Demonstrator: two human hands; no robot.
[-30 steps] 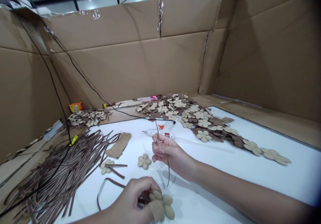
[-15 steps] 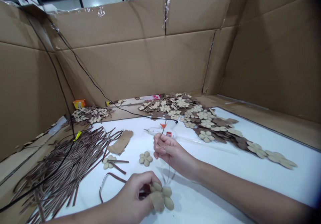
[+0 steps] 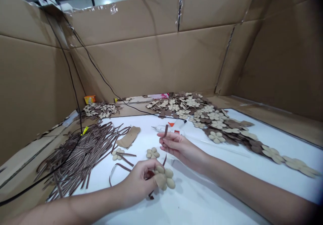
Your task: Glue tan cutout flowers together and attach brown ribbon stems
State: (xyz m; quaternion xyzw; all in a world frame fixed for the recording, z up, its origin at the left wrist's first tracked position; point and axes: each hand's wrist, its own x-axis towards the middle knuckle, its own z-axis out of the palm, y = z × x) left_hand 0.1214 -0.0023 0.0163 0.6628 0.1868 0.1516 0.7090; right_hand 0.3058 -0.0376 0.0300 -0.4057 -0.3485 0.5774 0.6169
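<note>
My left hand (image 3: 140, 180) is closed on a beige five-petal flower cutout (image 3: 164, 178), low on the white table (image 3: 202, 198). A thin brown strip (image 3: 166, 130) runs up from near the flower through the pinched fingers of my right hand (image 3: 174, 144), and its tip sticks up above them. Just beyond my right hand lies a clear glue gun (image 3: 168, 129) with a red tag. Two more beige flowers (image 3: 152, 153) rest between my hands and the strip pile.
A heap of brown strips (image 3: 83, 151) covers the left of the table, crossed by a black cable (image 3: 75, 94). Piles of beige and brown flower cutouts (image 3: 202, 114) spread along the back and right. A cardboard scrap (image 3: 129, 137) lies nearby. Cardboard walls (image 3: 151, 63) enclose the table.
My right hand has drawn the brown strip through, so only a short tip shows above the fingers. My left hand, holding the flower, has moved up closer to it. The camera has turned left.
</note>
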